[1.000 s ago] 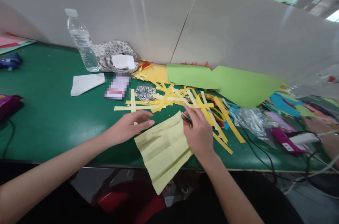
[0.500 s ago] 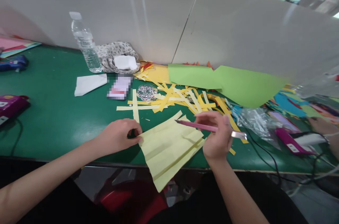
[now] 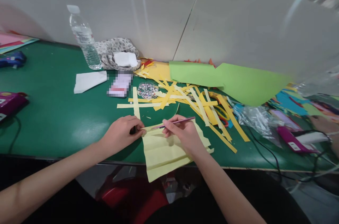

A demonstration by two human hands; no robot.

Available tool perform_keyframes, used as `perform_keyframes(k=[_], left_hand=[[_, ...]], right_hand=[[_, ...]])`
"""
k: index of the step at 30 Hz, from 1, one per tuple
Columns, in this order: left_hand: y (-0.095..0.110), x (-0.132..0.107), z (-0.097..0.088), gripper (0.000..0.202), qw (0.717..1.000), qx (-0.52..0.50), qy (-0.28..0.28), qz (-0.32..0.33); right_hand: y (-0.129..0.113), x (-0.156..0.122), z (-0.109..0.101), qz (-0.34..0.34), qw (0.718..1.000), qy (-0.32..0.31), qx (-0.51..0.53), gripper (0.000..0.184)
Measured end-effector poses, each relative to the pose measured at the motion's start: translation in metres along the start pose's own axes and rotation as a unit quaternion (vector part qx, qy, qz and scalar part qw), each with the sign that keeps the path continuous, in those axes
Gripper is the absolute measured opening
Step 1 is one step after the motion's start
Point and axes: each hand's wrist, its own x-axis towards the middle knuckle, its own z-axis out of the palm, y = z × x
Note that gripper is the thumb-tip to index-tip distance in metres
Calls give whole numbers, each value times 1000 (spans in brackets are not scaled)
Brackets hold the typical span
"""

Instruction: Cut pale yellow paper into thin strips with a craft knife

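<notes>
My left hand (image 3: 123,134) is closed, thumb and fingertips pinching the upper left corner of a creased pale yellow paper sheet (image 3: 161,158). The sheet hangs slightly past the table's front edge. My right hand (image 3: 182,134) grips a slim pink pen-like tool (image 3: 186,120) with a dark pointed tip. The tool lies nearly level along the sheet's far edge, its tip pointing toward my left fingers. Part of the sheet is hidden under my right hand. Behind it, a thin curled paper sliver (image 3: 177,110) stands up. Pale and deeper yellow paper strips (image 3: 203,111) lie scattered just beyond.
On the green table (image 3: 53,118) stand a water bottle (image 3: 86,42) and a round clear dish of small beads (image 3: 147,90). Green sheets (image 3: 246,83) lean by the grey partition. A plastic bag (image 3: 255,121), cables and a magenta device (image 3: 292,139) lie right, near another person's hand (image 3: 321,127).
My right hand has moved left over the sheet, bringing the pink tool down along its far edge. The sheet has flattened and shifted slightly. My left hand keeps its pinch.
</notes>
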Motion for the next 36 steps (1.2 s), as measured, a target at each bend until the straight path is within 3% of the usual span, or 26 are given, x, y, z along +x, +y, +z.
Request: perform_keyframes(k=[5, 16, 36], left_hand=[[-4, 0, 1, 15, 1000, 1, 7, 11], [-7, 3, 2, 17, 1000, -4, -14, 19], [-9, 2, 3, 16, 1000, -1, -12, 17]], right_hand=[[12, 4, 2, -5, 999, 35, -26, 28], [12, 6, 3, -10, 998, 35, -46, 30], [6, 10, -18, -49, 995, 64, -61, 29]])
